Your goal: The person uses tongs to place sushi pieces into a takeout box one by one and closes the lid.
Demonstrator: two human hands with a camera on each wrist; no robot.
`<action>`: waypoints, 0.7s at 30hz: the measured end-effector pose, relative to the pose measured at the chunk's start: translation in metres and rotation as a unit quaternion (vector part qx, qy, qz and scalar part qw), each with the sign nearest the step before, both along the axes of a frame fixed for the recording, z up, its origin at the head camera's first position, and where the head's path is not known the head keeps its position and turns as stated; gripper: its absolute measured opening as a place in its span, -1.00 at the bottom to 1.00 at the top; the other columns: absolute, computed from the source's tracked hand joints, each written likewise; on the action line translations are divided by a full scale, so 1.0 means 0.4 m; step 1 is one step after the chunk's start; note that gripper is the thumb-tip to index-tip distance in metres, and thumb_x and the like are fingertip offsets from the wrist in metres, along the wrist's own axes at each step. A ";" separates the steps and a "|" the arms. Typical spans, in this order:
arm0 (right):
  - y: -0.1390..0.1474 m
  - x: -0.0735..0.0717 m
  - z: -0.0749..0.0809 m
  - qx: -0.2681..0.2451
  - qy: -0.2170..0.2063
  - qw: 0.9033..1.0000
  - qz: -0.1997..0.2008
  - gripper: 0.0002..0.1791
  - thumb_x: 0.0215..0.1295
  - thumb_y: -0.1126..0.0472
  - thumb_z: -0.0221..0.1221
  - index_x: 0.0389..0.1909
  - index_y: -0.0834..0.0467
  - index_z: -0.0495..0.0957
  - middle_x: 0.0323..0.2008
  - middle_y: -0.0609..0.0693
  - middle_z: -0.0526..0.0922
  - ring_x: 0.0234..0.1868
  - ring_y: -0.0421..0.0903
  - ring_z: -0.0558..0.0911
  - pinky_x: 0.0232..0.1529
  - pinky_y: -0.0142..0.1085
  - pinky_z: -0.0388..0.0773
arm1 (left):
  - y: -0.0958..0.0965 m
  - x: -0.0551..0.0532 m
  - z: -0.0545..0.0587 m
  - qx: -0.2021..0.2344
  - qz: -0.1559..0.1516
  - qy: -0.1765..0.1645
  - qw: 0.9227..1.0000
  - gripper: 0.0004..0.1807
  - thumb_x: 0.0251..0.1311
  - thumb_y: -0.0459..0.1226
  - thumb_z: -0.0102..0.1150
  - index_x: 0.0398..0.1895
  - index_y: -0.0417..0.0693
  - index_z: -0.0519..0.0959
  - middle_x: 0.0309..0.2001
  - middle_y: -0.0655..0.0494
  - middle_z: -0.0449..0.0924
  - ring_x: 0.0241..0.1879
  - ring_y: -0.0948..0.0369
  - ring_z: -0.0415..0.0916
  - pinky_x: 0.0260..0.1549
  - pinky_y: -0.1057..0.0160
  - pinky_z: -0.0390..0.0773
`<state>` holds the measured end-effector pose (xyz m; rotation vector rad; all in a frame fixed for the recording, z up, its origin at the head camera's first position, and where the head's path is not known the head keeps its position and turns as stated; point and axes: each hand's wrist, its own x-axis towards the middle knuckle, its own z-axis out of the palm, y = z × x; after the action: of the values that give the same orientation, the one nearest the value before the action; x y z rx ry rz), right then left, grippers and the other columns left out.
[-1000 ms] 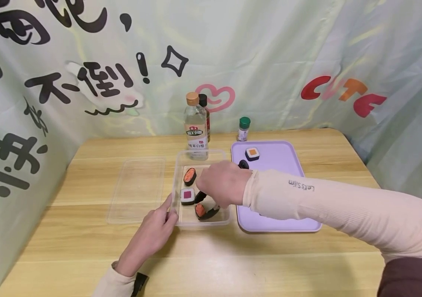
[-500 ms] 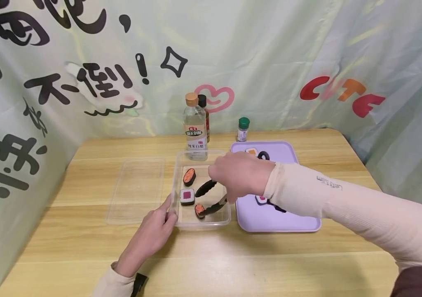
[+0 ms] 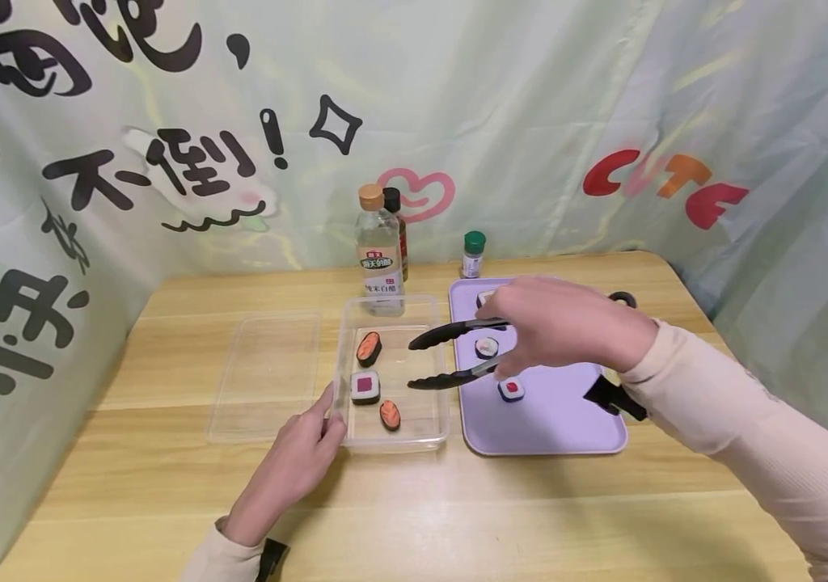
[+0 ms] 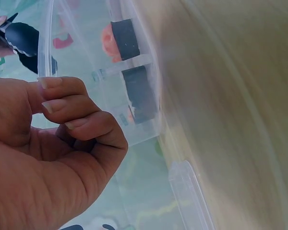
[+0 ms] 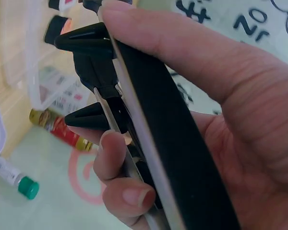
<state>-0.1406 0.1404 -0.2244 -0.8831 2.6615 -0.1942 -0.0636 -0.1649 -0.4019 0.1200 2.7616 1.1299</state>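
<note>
My left hand (image 3: 305,447) grips the near left corner of a clear plastic container (image 3: 394,443), fingers curled at its wall in the left wrist view. Three sushi pieces lie inside: an orange-topped oval one (image 3: 369,348), a white square one with a purple centre (image 3: 365,387) and a smaller orange-topped one (image 3: 390,415). My right hand (image 3: 567,323) holds black-tipped tongs (image 5: 168,143) over the left part of the purple tray (image 3: 545,432). The tong tips are spread with nothing between them, above the container's right side. On the tray, a round roll (image 3: 487,348) and a red-centred roll (image 3: 512,389) show; another is mostly hidden.
A clear lid (image 3: 264,376) lies left of the container. Behind it stand a vinegar bottle (image 3: 381,267) and a darker bottle (image 3: 394,202). A green-capped shaker (image 3: 473,255) stands behind the tray, near the curtain (image 3: 530,121).
The tongs have let go of the smaller orange-topped sushi, which lies in the container. My right hand has lifted them and moved right, over the tray. My left hand stays put.
</note>
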 end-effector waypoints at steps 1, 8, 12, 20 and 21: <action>0.015 0.001 -0.003 -0.011 -0.001 1.000 -0.005 -0.43 -0.06 0.10 0.58 0.02 0.22 0.72 -0.22 -0.05 0.70 -0.34 -0.15 0.55 -0.30 -0.20 0.52 | 0.000 0.000 0.001 0.001 0.000 -0.001 1.000 -0.34 0.45 -0.29 -0.12 0.58 -0.24 0.10 -0.71 0.30 0.12 -0.72 0.35 0.05 -0.71 0.34 0.18; 0.131 0.012 -0.044 -0.066 -0.014 0.996 -0.061 -0.21 -0.05 0.02 0.58 0.21 0.29 0.61 -0.71 -0.14 0.23 -0.69 -0.21 0.12 -0.55 -0.30 0.25 | 0.004 0.000 0.002 0.002 -0.003 -0.002 1.000 -0.35 0.46 -0.29 -0.13 0.57 -0.26 0.09 -0.71 0.30 0.12 -0.72 0.35 0.04 -0.72 0.34 0.18; 0.189 0.023 -0.081 -0.079 -0.013 0.992 -0.095 -0.20 -0.07 -0.02 0.58 0.19 0.31 0.62 -0.72 -0.15 0.21 -0.65 -0.21 0.19 -0.59 -0.32 0.15 | 0.006 -0.001 0.000 0.000 -0.003 -0.009 1.000 -0.34 0.47 -0.28 -0.15 0.58 -0.25 0.07 -0.72 0.29 0.12 -0.73 0.35 0.05 -0.72 0.37 0.16; 0.279 0.041 -0.162 -0.123 -0.022 0.983 -0.136 -0.18 -0.10 -0.01 0.59 0.17 0.36 0.61 -0.69 -0.16 0.21 -0.65 -0.24 0.16 -0.60 -0.34 0.15 | 0.003 0.000 0.000 -0.002 -0.003 -0.010 1.000 -0.35 0.46 -0.29 -0.16 0.57 -0.28 0.09 -0.71 0.30 0.08 -0.72 0.35 -0.01 -0.71 0.38 0.11; 0.288 0.043 -0.173 -0.129 -0.023 0.982 -0.138 -0.18 -0.11 0.00 0.59 0.16 0.37 0.61 -0.69 -0.16 0.20 -0.65 -0.25 0.15 -0.60 -0.34 0.15 | 0.003 0.000 0.001 -0.003 -0.002 -0.011 1.000 -0.35 0.46 -0.29 -0.16 0.57 -0.27 0.09 -0.71 0.30 0.08 -0.72 0.35 -0.01 -0.71 0.39 0.10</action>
<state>-0.1233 0.2557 -0.2935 -0.5645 2.7472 -0.6311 -0.0634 -0.1637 -0.4015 0.1113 2.7444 1.1143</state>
